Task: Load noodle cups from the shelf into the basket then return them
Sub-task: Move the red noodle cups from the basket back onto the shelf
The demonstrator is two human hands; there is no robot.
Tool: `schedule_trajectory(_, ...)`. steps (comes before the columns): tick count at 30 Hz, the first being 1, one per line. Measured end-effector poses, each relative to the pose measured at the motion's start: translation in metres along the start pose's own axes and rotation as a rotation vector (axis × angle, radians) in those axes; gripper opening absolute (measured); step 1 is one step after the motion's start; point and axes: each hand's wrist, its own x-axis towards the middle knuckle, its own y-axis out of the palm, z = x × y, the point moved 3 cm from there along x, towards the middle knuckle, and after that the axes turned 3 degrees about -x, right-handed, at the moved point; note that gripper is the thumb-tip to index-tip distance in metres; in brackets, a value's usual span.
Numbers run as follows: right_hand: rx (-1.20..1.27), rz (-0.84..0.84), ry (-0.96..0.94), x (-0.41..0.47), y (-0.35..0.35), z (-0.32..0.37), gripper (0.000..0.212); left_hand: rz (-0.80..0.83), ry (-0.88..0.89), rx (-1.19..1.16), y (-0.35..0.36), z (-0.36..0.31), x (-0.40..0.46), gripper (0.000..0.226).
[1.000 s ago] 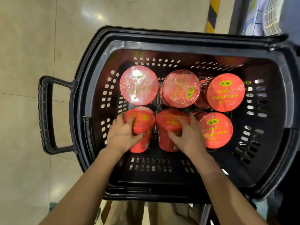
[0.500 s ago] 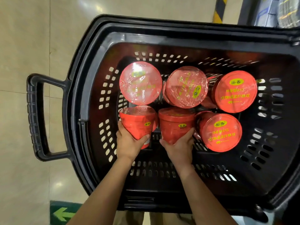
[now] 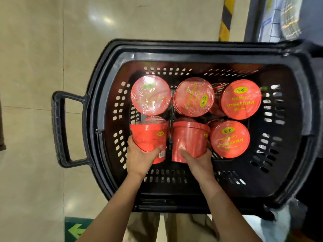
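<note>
Two hands gripping two red noodle cups inside a black basket, seen from above.

From the left: the basket's side handle [image 3: 59, 128] juts over the tiled floor [image 3: 31, 67]; the perforated basket [image 3: 174, 58] holds six cups. The left hand [image 3: 139, 158] wraps the near-left cup [image 3: 148, 135] from below, tilted so its side wall shows. Just beside it, the right hand [image 3: 197, 161] clasps the near-middle cup [image 3: 188, 138], likewise tilted. A third near cup [image 3: 229, 138] rests at the right, lid up. Three lid-up cups [image 3: 151, 95] line the far row.
</note>
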Motion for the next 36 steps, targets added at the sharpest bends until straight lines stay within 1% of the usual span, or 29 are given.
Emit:
schedule_trajectory(5, 0.084, 0.053, -0.056, -0.076, -0.042, 0.016, 0.082, -0.008, 0.001, -0.108, -0.039, -0.039, -0.061, 0.094)
schedule_trajectory(7, 0.141, 0.062, -0.088, -0.109, -0.063, 0.027, 0.083, -0.003, 0.0, -0.178, -0.057, -0.057, -0.091, 0.099)
schedule_trajectory(8, 0.179, 0.067, -0.102, -0.127, -0.073, 0.033, 0.081, 0.001, 0.007, -0.217, -0.066, -0.068, -0.107, 0.106)
schedule_trajectory(10, 0.259, 0.068, -0.132, -0.162, -0.095, 0.047, 0.075, 0.01, 0.013, -0.278, -0.083, -0.089, -0.141, 0.117)
schedule_trajectory(11, 0.299, 0.075, -0.149, -0.179, -0.105, 0.053, 0.072, 0.02, 0.028, -0.301, -0.092, -0.101, -0.159, 0.115)
schedule_trajectory(13, 0.369, 0.109, -0.197, -0.214, -0.125, 0.064, 0.073, 0.05, 0.079, -0.372, -0.106, -0.125, -0.195, 0.105)
schedule_trajectory(15, 0.409, 0.126, -0.243, -0.247, -0.145, 0.073, 0.08, 0.06, 0.14, -0.46, -0.119, -0.148, -0.227, 0.102)
schedule_trajectory(17, 0.463, 0.13, -0.293, -0.279, -0.164, 0.082, 0.083, 0.08, 0.182, -0.53, -0.132, -0.168, -0.261, 0.099)
schedule_trajectory(18, 0.494, 0.135, -0.319, -0.296, -0.173, 0.087, 0.085, 0.098, 0.202, -0.565, -0.138, -0.177, -0.277, 0.093)
schedule_trajectory(20, 0.544, 0.119, -0.37, -0.326, -0.191, 0.095, 0.077, 0.146, 0.253, -0.641, -0.15, -0.193, -0.307, 0.079)
schedule_trajectory(21, 0.573, 0.124, -0.4, -0.341, -0.2, 0.097, 0.072, 0.176, 0.281, -0.665, -0.157, -0.202, -0.321, 0.076)
schedule_trajectory(22, 0.602, 0.124, -0.423, -0.354, -0.209, 0.097, 0.074, 0.205, 0.31, -0.676, -0.164, -0.209, -0.335, 0.075)
schedule_trajectory(24, 0.616, 0.123, -0.481, -0.381, -0.223, 0.097, 0.086, 0.251, 0.389, -0.699, -0.178, -0.225, -0.359, 0.07)
schedule_trajectory(26, 0.679, 0.126, -0.536, -0.411, -0.236, 0.098, 0.079, 0.288, 0.465, -0.716, -0.193, -0.239, -0.382, 0.066)
schedule_trajectory(27, 0.718, 0.113, -0.557, -0.421, -0.241, 0.097, 0.079, 0.308, 0.497, -0.722, -0.2, -0.245, -0.393, 0.067)
schedule_trajectory(28, 0.738, 0.088, -0.572, -0.431, -0.244, 0.095, 0.083, 0.33, 0.529, -0.719, -0.206, -0.249, -0.402, 0.069)
schedule_trajectory(30, 0.781, 0.044, -0.612, -0.447, -0.245, 0.091, 0.101, 0.383, 0.582, -0.708, -0.215, -0.254, -0.419, 0.068)
schedule_trajectory(31, 0.814, 0.008, -0.628, -0.455, -0.245, 0.089, 0.106, 0.416, 0.6, -0.699, -0.217, -0.256, -0.425, 0.067)
schedule_trajectory(32, 0.857, -0.03, -0.637, -0.465, -0.244, 0.086, 0.106, 0.451, 0.611, -0.685, -0.218, -0.256, -0.43, 0.068)
schedule_trajectory(34, 0.966, -0.095, -0.646, -0.482, -0.24, 0.076, 0.097, 0.509, 0.617, -0.639, -0.219, -0.256, -0.436, 0.073)
schedule_trajectory(35, 1.018, -0.136, -0.655, -0.494, -0.238, 0.07, 0.096, 0.536, 0.627, -0.604, -0.22, -0.257, -0.439, 0.076)
schedule_trajectory(36, 1.064, -0.192, -0.664, -0.503, -0.235, 0.062, 0.101, 0.565, 0.642, -0.558, -0.221, -0.257, -0.445, 0.082)
